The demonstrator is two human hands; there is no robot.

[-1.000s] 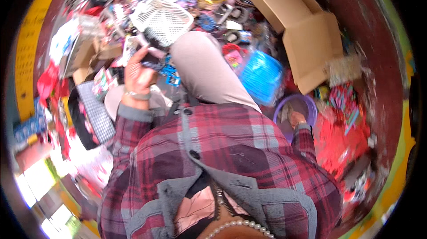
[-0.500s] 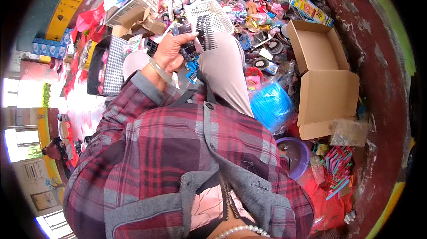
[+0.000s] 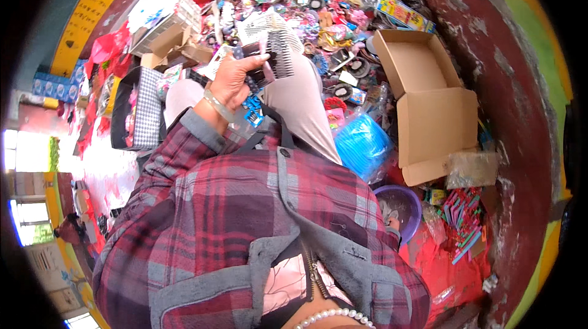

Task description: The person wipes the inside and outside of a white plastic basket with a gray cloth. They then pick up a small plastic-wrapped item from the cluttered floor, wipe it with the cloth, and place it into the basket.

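Observation:
My left hand (image 3: pixel 230 79), a bracelet at its wrist, is closed around a black hair comb (image 3: pixel 282 53) above my lap. The thumb lies along it, and the long teeth point away to the right. A pinkish strip and dark spotted fabric show in the same grip; whether they belong to the comb I cannot tell. Small blue packaged pieces (image 3: pixel 253 111) are just below that hand. Only a bit of my right hand (image 3: pixel 394 223) shows past my sleeve, at the edge of a purple basin (image 3: pixel 414 205); its fingers are mostly hidden.
A white perforated basket (image 3: pixel 260 26) stands beyond my knees, before a heap of hair accessories (image 3: pixel 334 16). To the right are an opened cardboard box (image 3: pixel 436 127), a bag of blue items (image 3: pixel 364 145) and colourful sticks (image 3: pixel 462 219). A checked bin (image 3: pixel 147 108) and white crate (image 3: pixel 184 16) stand left.
The view has shifted a little, so most things sit slightly further left. My left hand still grips the comb, now turned a little. More of my right hand shows beside the basin.

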